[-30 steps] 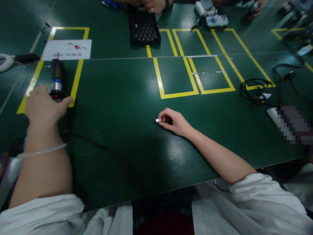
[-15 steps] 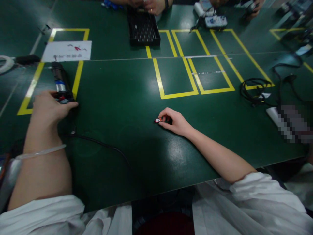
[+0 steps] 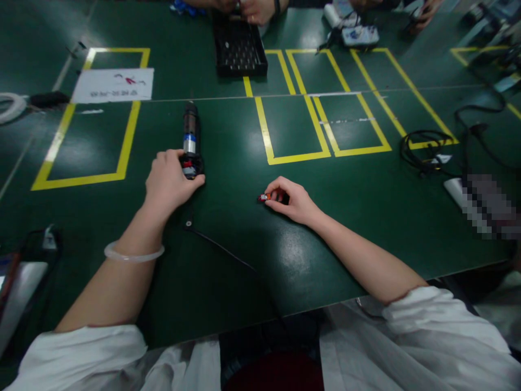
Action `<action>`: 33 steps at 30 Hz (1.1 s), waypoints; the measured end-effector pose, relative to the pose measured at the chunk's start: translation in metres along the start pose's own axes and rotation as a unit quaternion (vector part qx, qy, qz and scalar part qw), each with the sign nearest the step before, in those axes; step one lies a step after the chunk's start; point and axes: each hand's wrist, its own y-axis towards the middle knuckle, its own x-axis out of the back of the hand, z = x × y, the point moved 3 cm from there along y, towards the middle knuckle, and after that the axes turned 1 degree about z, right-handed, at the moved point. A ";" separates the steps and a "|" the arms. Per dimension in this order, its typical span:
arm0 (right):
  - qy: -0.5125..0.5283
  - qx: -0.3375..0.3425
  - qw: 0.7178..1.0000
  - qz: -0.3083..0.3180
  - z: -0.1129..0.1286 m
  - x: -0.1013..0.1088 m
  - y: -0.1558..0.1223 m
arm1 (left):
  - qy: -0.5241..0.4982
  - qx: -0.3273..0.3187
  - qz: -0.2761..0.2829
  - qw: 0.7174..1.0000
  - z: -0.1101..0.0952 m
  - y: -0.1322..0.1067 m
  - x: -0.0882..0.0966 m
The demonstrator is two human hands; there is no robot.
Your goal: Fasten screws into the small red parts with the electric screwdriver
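Observation:
My left hand (image 3: 169, 182) is wrapped round the near end of a black cylindrical power tool (image 3: 190, 138) with a blue and silver band, which lies on the green table (image 3: 228, 250) pointing away from me. A black cable (image 3: 228, 252) trails from the tool toward the table's near edge. My right hand (image 3: 292, 201) rests on the table at the centre, its fingers pinched on a small red and silver part (image 3: 264, 197) whose tip sticks out to the left. A pale bangle (image 3: 133, 254) sits on my left wrist.
Yellow tape rectangles (image 3: 291, 130) mark the table. A black tray (image 3: 239, 48) stands at the far edge by another person's hands (image 3: 252, 8). A white sheet (image 3: 114, 85) lies far left, coiled black cables (image 3: 423, 149) at the right, and a white device (image 3: 358, 33) at the far right.
My left hand has carried the power tool from the left yellow rectangle rightward toward the table's centre, its cable following. My right hand has stayed put with the small part.

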 end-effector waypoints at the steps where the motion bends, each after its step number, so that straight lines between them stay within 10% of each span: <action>1: 0.002 0.001 1.000 -0.001 0.000 0.000 0.000 | 0.008 -0.002 -0.003 1.000 -0.013 -0.005 -0.004; 13: 0.009 0.002 1.000 -0.022 -0.001 -0.002 0.000 | 0.007 -0.175 0.036 0.984 -0.106 -0.061 -0.036; 33: -0.049 0.064 0.996 0.026 0.007 0.003 -0.001 | -0.016 -0.196 0.050 0.979 -0.111 -0.067 -0.041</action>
